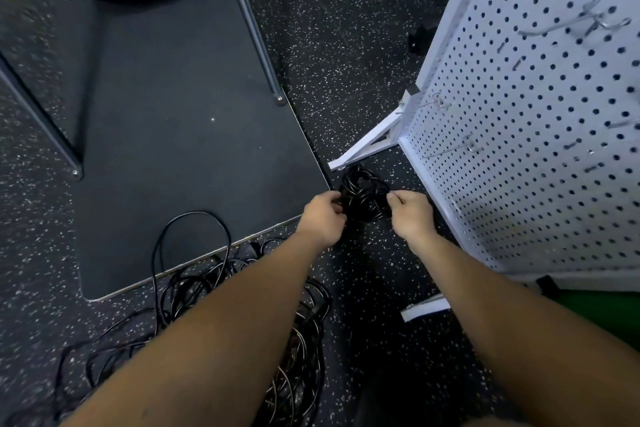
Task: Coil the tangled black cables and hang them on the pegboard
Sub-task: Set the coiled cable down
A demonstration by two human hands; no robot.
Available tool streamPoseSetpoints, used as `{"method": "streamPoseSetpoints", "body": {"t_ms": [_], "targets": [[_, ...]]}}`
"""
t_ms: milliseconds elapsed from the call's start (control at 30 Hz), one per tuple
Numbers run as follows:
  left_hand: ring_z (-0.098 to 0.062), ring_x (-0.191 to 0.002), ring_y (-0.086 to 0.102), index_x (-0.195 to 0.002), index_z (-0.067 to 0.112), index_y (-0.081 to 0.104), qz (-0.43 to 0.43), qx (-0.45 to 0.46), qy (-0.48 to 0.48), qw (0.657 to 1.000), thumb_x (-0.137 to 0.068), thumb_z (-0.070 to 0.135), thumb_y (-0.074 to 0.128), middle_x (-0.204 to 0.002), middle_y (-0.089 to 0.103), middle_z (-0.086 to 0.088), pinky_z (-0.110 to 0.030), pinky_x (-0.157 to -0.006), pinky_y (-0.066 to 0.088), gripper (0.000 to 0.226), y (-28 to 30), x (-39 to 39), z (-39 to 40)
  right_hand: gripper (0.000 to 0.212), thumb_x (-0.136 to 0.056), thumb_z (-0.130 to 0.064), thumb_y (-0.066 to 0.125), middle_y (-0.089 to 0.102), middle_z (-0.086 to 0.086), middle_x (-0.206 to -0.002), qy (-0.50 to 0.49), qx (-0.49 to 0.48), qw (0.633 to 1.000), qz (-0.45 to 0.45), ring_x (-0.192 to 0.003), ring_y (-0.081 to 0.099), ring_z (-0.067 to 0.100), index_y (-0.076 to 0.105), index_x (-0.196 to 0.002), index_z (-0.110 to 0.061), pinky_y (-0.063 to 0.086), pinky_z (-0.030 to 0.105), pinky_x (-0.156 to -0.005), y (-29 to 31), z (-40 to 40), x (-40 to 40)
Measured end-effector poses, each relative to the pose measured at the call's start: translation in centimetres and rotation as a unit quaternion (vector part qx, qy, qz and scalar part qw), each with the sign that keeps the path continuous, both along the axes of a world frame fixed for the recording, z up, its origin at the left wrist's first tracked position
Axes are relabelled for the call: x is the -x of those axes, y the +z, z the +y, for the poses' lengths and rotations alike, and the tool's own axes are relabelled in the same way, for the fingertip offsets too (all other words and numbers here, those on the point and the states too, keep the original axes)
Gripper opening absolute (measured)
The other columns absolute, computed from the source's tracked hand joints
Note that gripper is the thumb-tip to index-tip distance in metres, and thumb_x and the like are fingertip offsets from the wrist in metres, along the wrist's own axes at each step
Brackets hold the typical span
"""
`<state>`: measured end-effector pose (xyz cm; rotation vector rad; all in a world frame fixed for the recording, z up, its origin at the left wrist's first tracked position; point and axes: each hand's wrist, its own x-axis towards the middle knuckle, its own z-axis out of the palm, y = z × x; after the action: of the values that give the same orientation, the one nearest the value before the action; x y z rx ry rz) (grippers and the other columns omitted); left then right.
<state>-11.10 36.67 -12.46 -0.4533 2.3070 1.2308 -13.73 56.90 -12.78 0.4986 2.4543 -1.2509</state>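
At centre frame the 2 hands hold a small black coil (363, 196) between them; the left hand (322, 218) grips its left side with curled fingers; the right hand (412, 213) pinches its right side; the coil sits just above the speckled floor (346, 45), near the white foot (367, 144) of the pegboard (536, 149), which fills the right of the frame with metal hooks (588, 19) in it; a loose cable tangle (207, 288) lies at lower left, partly over the edge of a dark mat (173, 132).
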Motion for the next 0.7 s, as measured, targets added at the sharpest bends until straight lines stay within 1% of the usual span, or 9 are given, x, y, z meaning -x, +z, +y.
{"method": "streamPoseSetpoints", "body": {"t_ms": [67,167,300,367,400,500,600,633,700], "targets": [[-0.021,-0.115,0.069,-0.153,0.015,0.058,0.014,0.010,-0.016,1.000,-0.104,0.010,0.070,-0.133,0.073,-0.005,-0.029,-0.090,0.052,0.051,1.0,-0.8,-1.9,0.033,-0.112,-0.028,0.063,0.077,0.007,-0.132,0.017,-0.021,1.000,0.014,-0.123,0.070,0.026,0.075,-0.136,-0.009,0.054,0.040,-0.112,1.6,0.0,-0.3],[-0.021,-0.113,0.073,-0.147,0.016,0.063,0.035,0.007,-0.015,0.999,-0.105,0.012,0.071,-0.123,0.077,-0.001,-0.036,-0.098,0.058,0.043,3.4,-2.7,-5.2,0.034,-0.112,-0.025,0.064,0.073,0.005,-0.138,0.041,-0.041,0.998,0.027,-0.126,0.068,0.024,0.071,-0.141,-0.010,0.050,0.037,-0.111,5.2,-0.7,-0.7],[-0.018,-0.102,0.078,-0.141,0.021,0.066,0.078,-0.005,-0.014,0.997,-0.106,0.017,0.072,-0.116,0.079,0.007,-0.044,-0.091,0.065,0.036,8.1,-6.4,-10.2,0.017,-0.108,-0.026,0.067,0.077,-0.005,-0.120,0.145,-0.052,0.986,0.067,-0.112,0.070,0.015,0.079,-0.119,-0.019,0.056,0.040,-0.109,11.9,-3.9,-1.7],[-0.020,-0.095,0.079,-0.140,0.021,0.069,0.107,-0.006,-0.007,0.994,-0.106,0.021,0.072,-0.110,0.080,0.008,-0.044,-0.080,0.066,0.034,10.7,-8.7,-13.0,0.014,-0.105,-0.027,0.068,0.081,-0.007,-0.105,0.228,-0.045,0.971,0.056,-0.102,0.075,0.016,0.082,-0.102,-0.024,0.059,0.039,-0.100,15.9,-6.7,-2.5],[-0.020,-0.094,0.080,-0.137,0.022,0.071,0.120,-0.004,-0.003,0.993,-0.106,0.022,0.072,-0.108,0.081,0.007,-0.044,-0.081,0.067,0.031,11.9,-10.0,-14.5,0.016,-0.103,-0.028,0.069,0.082,-0.007,-0.096,0.273,-0.038,0.960,0.043,-0.099,0.077,0.019,0.082,-0.096,-0.025,0.061,0.040,-0.095,17.9,-8.4,-3.0],[-0.011,-0.101,0.078,-0.129,0.026,0.076,0.151,0.026,0.008,0.988,-0.105,0.024,0.074,-0.105,0.082,0.009,-0.041,-0.101,0.062,0.024,14.6,-14.2,-19.7,0.016,-0.099,-0.037,0.072,0.083,-0.006,-0.087,0.400,-0.039,0.915,0.026,-0.092,0.081,0.027,0.082,-0.092,-0.027,0.066,0.051,-0.087,22.9,-14.5,-5.5],[-0.002,-0.105,0.075,-0.123,0.028,0.079,0.161,0.059,0.013,0.985,-0.103,0.022,0.076,-0.112,0.080,0.015,-0.037,-0.107,0.058,0.021,15.9,-19.0,-24.6,0.016,-0.102,-0.040,0.071,0.082,-0.008,-0.085,0.565,-0.128,0.814,0.040,-0.070,0.071,0.002,0.081,-0.098,-0.028,0.057,0.029,-0.069,25.8,-20.7,-9.4],[-0.003,-0.103,0.076,-0.120,0.027,0.080,0.163,0.061,0.019,0.985,-0.103,0.019,0.076,-0.111,0.080,0.014,-0.037,-0.106,0.059,0.019,16.2,-20.4,-25.8,0.018,-0.102,-0.041,0.071,0.081,-0.009,-0.087,0.605,-0.155,0.779,0.054,-0.072,0.069,-0.002,0.082,-0.100,-0.027,0.053,0.027,-0.071,26.2,-22.6,-10.7],[-0.008,-0.098,0.077,-0.114,0.023,0.082,0.159,0.060,0.040,0.985,-0.102,0.016,0.077,-0.106,0.081,0.011,-0.038,-0.103,0.061,0.015,16.4,-22.8,-27.7,0.022,-0.100,-0.043,0.072,0.080,-0.010,-0.097,0.641,-0.187,0.740,0.077,-0.091,0.072,0.008,0.083,-0.105,-0.025,0.055,0.030,-0.084,26.1,-26.1,-13.1]]}}
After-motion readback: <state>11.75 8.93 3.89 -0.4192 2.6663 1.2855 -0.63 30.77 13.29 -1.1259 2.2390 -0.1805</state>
